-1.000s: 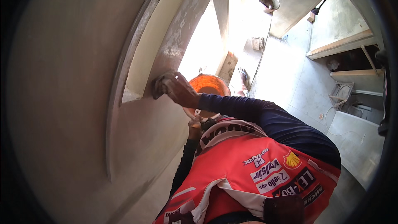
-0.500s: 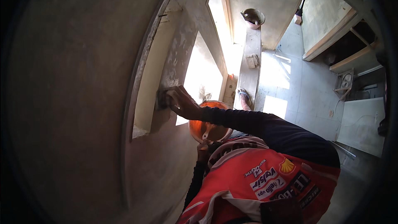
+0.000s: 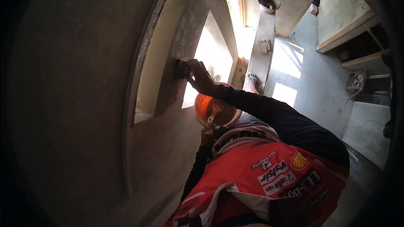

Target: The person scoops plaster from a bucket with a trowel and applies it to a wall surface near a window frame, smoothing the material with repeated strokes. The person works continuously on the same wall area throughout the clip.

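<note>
My right hand (image 3: 200, 76) is closed around a small dark block (image 3: 181, 69), perhaps a sponge, pressed against the grey wall strip (image 3: 171, 80) between a pale recess (image 3: 155, 65) and a bright window opening (image 3: 212, 52). Part of the block is hidden by my fingers. Below my right forearm is an orange bucket (image 3: 203, 106), held close to my body. A tool with a light handle (image 3: 214, 112) leans inside it. At the near rim, my left hand (image 3: 207, 135) is closed on the bucket; its fingers are partly in shadow.
A narrow plank (image 3: 257, 54) runs away from me, with a foot (image 3: 253, 82) in a sandal on it. A small block-shaped object (image 3: 264, 46) and a mortar-stained bucket (image 3: 268, 2) stand farther along. Tiled floor (image 3: 305, 75) and a fan-like appliance (image 3: 357, 80) lie right.
My right hand has slid the dark block along the wall, farther from the recess's near corner and toward the window. The view has shifted; my left hand stays at the bucket rim.
</note>
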Demonstrator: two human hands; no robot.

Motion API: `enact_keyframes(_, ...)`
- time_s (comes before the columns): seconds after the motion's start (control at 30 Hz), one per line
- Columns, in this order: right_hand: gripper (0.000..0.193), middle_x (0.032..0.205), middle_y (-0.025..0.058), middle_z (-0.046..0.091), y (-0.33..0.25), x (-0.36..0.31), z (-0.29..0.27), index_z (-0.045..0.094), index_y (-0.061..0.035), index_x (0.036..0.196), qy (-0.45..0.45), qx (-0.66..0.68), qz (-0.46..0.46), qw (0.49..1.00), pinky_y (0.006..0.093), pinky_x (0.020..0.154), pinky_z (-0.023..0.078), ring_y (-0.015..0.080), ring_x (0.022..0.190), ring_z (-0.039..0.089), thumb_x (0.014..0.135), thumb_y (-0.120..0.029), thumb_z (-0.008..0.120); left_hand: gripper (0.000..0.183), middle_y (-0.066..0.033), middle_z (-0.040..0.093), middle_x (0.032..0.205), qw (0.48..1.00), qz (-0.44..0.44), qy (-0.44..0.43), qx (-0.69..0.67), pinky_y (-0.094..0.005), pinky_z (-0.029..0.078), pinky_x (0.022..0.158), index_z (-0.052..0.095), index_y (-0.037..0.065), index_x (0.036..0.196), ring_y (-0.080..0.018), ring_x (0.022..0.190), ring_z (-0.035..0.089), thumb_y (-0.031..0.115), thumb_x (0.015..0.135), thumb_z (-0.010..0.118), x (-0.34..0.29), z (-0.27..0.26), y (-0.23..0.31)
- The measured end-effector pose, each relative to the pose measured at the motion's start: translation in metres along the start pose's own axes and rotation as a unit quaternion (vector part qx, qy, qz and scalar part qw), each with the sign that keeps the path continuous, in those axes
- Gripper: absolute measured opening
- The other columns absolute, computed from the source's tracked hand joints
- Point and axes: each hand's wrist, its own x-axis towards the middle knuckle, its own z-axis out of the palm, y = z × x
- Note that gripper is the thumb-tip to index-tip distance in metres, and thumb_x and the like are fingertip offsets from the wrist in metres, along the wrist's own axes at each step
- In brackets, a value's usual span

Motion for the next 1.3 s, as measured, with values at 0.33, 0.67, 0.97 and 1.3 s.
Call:
enact_keyframes(0.33,0.054,0.126,0.0199,0.056,0.001,0.018,-0.01,0.053,-0.0057,0.137,-0.105,0.002,0.057,0.993,0.0493,0.1,0.048,0.0387,0.118,0.055,0.087,-0.004,0.073,0.028,-0.0057,0.07,0.092,0.998,0.02,-0.009,0.056,-0.0298,0.06,0.071,0.067,0.002,0.098,-0.0148,0.081,0.071,0.028,0.106,0.061,-0.002,-0.002,0.033)
enact_keyframes(0.67,0.053,0.121,0.0183,0.057,0.015,0.037,-0.017,0.052,-0.0043,0.136,-0.071,0.006,0.008,0.997,0.0487,0.097,0.049,0.0386,0.109,0.057,0.088,-0.008,0.075,0.028,-0.0075,0.072,0.089,0.969,-0.08,0.013,-0.235,-0.03,0.062,0.068,0.067,0.0,0.098,-0.0154,0.076,0.072,0.026,0.107,0.06,0.002,0.006,0.031)
enact_keyframes(0.97,0.053,0.125,0.0185,0.056,0.015,0.06,-0.033,0.051,-0.0037,0.134,-0.114,-0.004,-0.034,0.993,0.049,0.1,0.048,0.0394,0.114,0.056,0.087,-0.006,0.075,0.031,-0.0111,0.073,0.092,0.996,0.005,-0.012,-0.088,-0.0308,0.063,0.07,0.067,-0.001,0.098,-0.0184,0.078,0.073,0.027,0.108,0.058,0.009,-0.001,0.039)
enact_keyframes(1.3,0.051,0.12,0.0179,0.057,0.048,0.092,-0.042,0.053,-0.0039,0.132,-0.066,-0.01,-0.014,0.998,0.049,0.097,0.048,0.0382,0.109,0.058,0.087,-0.006,0.074,0.028,-0.0134,0.074,0.092,0.974,-0.076,-0.014,-0.211,-0.0326,0.064,0.07,0.065,-0.002,0.104,-0.0221,0.078,0.076,0.024,0.106,0.056,0.008,0.006,0.043)
